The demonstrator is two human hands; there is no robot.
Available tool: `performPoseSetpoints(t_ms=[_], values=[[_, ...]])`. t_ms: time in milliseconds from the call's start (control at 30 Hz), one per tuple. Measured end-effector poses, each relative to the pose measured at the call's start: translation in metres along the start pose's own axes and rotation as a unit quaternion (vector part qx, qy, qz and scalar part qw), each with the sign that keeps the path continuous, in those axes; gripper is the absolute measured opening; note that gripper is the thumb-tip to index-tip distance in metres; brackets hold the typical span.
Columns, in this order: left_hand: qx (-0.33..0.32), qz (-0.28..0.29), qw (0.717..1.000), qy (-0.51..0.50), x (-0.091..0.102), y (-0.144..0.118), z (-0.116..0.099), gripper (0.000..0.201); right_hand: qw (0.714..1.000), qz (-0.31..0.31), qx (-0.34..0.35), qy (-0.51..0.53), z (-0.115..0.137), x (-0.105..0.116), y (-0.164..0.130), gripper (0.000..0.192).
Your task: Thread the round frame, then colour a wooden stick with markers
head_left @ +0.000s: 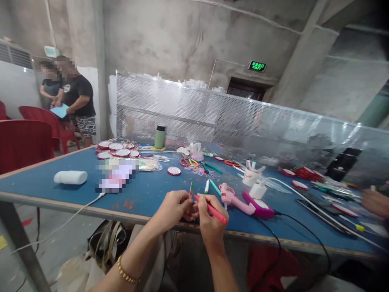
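A blue table fills the middle, grey walls behind. Right hand fingers pinch a red pen; left hand fingers pinch its tip.

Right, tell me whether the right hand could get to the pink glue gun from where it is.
Probably yes. The right hand holds a red marker at the table's near edge, and the pink glue gun lies just beyond it to its right, with nothing between. Its grip is taken, though, so the marker would need setting down first.
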State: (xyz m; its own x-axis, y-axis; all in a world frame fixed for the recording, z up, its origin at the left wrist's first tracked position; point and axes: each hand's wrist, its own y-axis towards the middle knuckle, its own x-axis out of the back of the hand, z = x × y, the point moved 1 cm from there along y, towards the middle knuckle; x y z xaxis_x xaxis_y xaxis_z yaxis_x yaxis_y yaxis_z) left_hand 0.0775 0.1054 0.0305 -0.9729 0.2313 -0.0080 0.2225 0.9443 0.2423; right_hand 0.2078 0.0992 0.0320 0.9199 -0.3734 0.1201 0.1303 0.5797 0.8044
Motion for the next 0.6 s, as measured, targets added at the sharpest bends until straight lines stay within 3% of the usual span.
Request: performPoseSetpoints(t_ms=[600], values=[[0.000, -0.011, 1.000, 0.008, -0.0007, -0.0011, -0.0037, 0.022, 0.999, 0.030, 0.013, -0.005, -0.0032, -0.0003, -0.0001, 0.023]])
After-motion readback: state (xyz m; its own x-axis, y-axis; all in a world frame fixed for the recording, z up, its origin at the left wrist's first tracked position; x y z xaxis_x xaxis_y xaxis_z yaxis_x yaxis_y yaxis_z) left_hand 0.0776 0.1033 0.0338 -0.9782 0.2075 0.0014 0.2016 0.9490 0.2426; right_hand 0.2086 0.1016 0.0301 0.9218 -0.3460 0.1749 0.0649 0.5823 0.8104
